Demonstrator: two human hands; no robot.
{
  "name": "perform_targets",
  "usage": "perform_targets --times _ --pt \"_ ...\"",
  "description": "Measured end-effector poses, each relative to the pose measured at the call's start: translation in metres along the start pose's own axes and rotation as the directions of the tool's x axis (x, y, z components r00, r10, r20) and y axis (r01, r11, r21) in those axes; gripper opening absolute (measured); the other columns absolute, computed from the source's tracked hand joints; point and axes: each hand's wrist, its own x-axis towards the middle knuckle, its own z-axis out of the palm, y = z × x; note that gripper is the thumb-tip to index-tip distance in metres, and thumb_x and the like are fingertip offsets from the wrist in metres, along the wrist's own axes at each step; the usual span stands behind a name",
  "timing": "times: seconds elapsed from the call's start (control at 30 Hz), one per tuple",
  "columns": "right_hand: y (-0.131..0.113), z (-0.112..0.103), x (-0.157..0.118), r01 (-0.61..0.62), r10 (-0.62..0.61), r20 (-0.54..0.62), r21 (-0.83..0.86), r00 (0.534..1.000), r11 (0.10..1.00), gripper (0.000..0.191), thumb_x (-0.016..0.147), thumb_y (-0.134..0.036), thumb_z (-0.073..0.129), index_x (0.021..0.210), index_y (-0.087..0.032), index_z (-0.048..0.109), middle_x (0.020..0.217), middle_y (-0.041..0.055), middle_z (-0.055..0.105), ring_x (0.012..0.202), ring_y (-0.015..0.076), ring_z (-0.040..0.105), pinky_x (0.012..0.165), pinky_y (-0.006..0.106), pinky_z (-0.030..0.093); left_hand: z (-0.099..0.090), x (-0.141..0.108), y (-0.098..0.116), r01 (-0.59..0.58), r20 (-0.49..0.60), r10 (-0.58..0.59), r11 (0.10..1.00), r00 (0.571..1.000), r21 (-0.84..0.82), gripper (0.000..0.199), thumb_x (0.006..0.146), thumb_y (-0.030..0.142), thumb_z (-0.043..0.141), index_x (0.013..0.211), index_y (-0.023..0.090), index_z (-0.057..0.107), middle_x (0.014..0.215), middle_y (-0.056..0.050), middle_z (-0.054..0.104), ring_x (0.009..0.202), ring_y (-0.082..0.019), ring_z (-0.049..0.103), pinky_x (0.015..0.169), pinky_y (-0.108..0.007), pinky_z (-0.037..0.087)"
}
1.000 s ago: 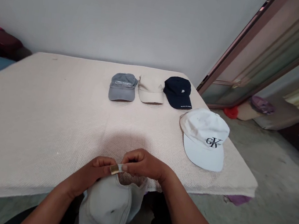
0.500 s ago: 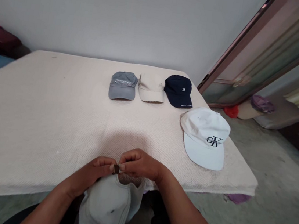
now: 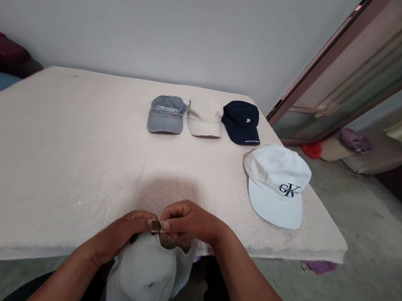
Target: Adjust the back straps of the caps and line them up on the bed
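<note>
A pale cap [image 3: 146,272] hangs at the table's near edge, its back opening turned up toward me. My left hand [image 3: 125,232] pinches the end of the cap's back strap beside a small brass-coloured buckle [image 3: 155,227]. From the other side, my right hand [image 3: 189,220] has its thumb and fingers closed on the strap, close against the buckle. The strap itself is mostly covered by my fingers. Beyond my hands to the right, a white cap [image 3: 276,168] with black letters lies on the table.
Along the back of the table [image 3: 72,162] sit a grey cap [image 3: 166,114], a beige cap [image 3: 204,117] and a navy cap [image 3: 241,121] in a row. A wall stands behind. A framed glass door [image 3: 318,87] is at the right, above the grey floor [image 3: 372,234].
The buckle has tilted, so its brass-coloured face now shows where it looked dark before. Both hands stay on the strap in nearly the same place.
</note>
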Motion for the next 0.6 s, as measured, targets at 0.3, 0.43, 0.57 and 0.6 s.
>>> perform_targets --times 0.3,0.43,0.57,0.6 --pt "0.0036 -0.0042 0.0018 0.042 -0.041 -0.051 0.027 0.998 0.999 0.022 0.074 -0.025 0.066 0.092 -0.015 0.059 0.059 -0.0039 0.055 0.046 0.0049 0.044 0.044 0.018 0.032 0.0016 -0.0005 0.0022 -0.027 0.028 0.027 1.0 0.999 -0.015 0.029 0.073 0.041 0.062 0.074 0.013 0.069 0.068 -0.006 0.066 0.059 -0.016 0.053 0.054 -0.025 0.038" --pt "0.0074 0.0002 0.0066 0.092 -0.09 -0.034 0.074 0.995 0.993 0.025 0.073 -0.025 0.067 0.094 -0.015 0.058 0.06 -0.0037 0.056 0.043 0.0044 0.043 0.043 0.018 0.032 0.0006 0.0022 -0.0019 -0.002 0.122 0.016 0.993 0.992 -0.116 0.025 0.076 0.035 0.062 0.084 0.012 0.07 0.07 -0.007 0.067 0.063 -0.016 0.056 0.06 -0.025 0.04" --pt "0.0049 -0.0002 0.0055 0.084 -0.081 -0.039 0.069 0.996 0.994 0.026 0.075 -0.027 0.066 0.096 -0.014 0.058 0.061 -0.0026 0.058 0.044 0.005 0.046 0.043 0.017 0.034 -0.0003 0.0041 -0.0034 -0.014 0.105 0.029 0.99 0.994 -0.142 0.023 0.075 0.033 0.063 0.079 0.012 0.069 0.069 -0.006 0.066 0.063 -0.015 0.055 0.059 -0.024 0.04" --pt "0.0035 -0.0016 0.0035 0.072 -0.07 -0.046 0.05 0.996 0.996 0.026 0.076 -0.027 0.065 0.097 -0.014 0.057 0.063 -0.0019 0.059 0.047 0.0055 0.049 0.045 0.018 0.037 -0.0003 0.0037 -0.0027 -0.016 0.088 0.028 0.99 0.996 -0.137 0.023 0.074 0.034 0.064 0.076 0.012 0.069 0.067 -0.006 0.065 0.061 -0.015 0.054 0.057 -0.023 0.039"
